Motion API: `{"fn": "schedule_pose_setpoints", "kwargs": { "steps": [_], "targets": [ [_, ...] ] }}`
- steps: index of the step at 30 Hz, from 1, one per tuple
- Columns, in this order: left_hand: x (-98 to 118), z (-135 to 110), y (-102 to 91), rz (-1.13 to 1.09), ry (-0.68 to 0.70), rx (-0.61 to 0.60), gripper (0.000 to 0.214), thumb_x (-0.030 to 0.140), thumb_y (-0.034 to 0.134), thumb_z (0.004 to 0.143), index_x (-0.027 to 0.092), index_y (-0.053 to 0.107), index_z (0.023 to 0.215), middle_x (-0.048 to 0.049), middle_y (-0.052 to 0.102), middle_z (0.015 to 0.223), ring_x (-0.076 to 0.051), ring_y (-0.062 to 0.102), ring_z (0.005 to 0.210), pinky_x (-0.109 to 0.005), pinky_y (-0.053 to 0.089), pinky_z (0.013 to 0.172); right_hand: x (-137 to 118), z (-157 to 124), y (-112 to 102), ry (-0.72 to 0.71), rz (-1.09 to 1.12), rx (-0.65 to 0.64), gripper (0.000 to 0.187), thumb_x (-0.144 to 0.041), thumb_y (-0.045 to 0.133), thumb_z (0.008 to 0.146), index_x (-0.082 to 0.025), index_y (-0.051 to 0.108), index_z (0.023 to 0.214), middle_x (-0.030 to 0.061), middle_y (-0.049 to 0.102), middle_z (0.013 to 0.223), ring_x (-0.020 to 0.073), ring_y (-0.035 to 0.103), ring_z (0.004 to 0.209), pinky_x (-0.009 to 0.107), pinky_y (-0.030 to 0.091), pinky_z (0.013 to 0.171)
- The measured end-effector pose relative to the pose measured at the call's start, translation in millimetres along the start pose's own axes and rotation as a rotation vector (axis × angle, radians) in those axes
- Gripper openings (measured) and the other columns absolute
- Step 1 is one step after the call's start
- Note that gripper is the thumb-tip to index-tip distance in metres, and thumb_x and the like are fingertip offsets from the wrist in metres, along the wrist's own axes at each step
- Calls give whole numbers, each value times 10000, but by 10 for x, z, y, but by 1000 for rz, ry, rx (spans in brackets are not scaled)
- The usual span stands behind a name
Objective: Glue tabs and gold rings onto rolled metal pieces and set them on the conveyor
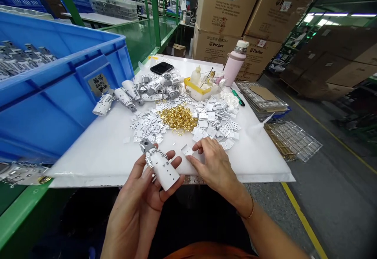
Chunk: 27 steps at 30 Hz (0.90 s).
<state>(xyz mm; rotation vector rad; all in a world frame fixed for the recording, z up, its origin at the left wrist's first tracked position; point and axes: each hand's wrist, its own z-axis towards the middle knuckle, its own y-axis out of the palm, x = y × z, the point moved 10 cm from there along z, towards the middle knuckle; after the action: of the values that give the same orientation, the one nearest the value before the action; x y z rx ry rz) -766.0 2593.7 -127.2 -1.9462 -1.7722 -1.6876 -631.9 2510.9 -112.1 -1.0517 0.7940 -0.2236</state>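
Note:
My left hand (147,188) is wrapped round a white, tapered plastic part (163,170) with a grey end and small dark holes, held tilted above the table's front edge. To its right, my right hand (213,161) pinches a small white flat piece (187,149) between thumb and fingertips. The piece is apart from the tapered part. Beyond my hands lies a heap of small gold rings (179,118). Loose white flat pieces with dark dots are piled on the left (147,127) and on the right (219,119) of the rings.
More grey-and-white tapered parts (159,86) are heaped at the back left, beside a blue crate (100,62). Behind stand a black phone (161,68), a yellow-rimmed tray (203,93) with a small bottle, and a pink flask (234,64). A green pen (238,97) lies at the right edge.

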Motion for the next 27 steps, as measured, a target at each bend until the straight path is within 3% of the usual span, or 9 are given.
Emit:
{"fn": "schedule_pose_setpoints", "kwargs": {
  "steps": [5,8,10,14,18,22,27],
  "targets": [
    [-61,35,-2,-17,-9,-20,414,165,547,869,172,499,1280,-144,698,1117,-288,666,1026,-312,620,705,22,1,-38,-27,264,30,100,-183,598,842,-196,510,797,2,577,783,164,520,748,304,430,694],
    [-101,43,-8,-38,-39,-32,451,99,547,844,168,485,1286,-117,720,1056,-257,694,960,-288,624,667,68,-37,-148,-20,519,96,48,-220,592,869,-186,573,896,-6,586,773,128,534,688,267,454,648],
    [-124,30,-6,-33,-62,-29,421,83,535,848,154,499,1261,-117,725,1035,-251,702,935,-274,625,647,44,-97,-323,-48,615,179,107,-212,598,873,-182,610,976,9,613,825,131,573,743,261,481,678],
    [-260,-5,38,-43,-155,-64,246,115,556,859,148,627,1092,-129,692,1124,-262,678,992,-300,626,688,-288,-276,-679,-269,547,245,194,-98,592,858,-192,663,1012,36,651,915,149,607,842,275,512,729],
    [-409,-15,52,-108,-216,-103,151,134,592,856,174,680,971,-74,672,1132,-191,654,947,-373,619,762,-608,-430,-759,-498,419,182,306,-33,552,854,-129,639,1131,88,636,913,165,581,849,294,538,725],
    [-489,-36,60,-145,-263,-82,110,121,606,839,135,692,907,-99,684,1020,-186,652,891,-396,623,752,-671,-476,-749,-595,333,181,314,-17,535,859,-103,618,1150,100,637,897,170,557,832,309,540,707],
    [-440,-72,139,-126,-265,-64,124,72,592,826,116,703,858,-93,701,938,-168,675,812,-314,632,672,-651,-505,-769,-654,351,196,303,-3,539,864,-72,616,1148,109,652,915,168,562,841,313,524,715]
  ]
}}
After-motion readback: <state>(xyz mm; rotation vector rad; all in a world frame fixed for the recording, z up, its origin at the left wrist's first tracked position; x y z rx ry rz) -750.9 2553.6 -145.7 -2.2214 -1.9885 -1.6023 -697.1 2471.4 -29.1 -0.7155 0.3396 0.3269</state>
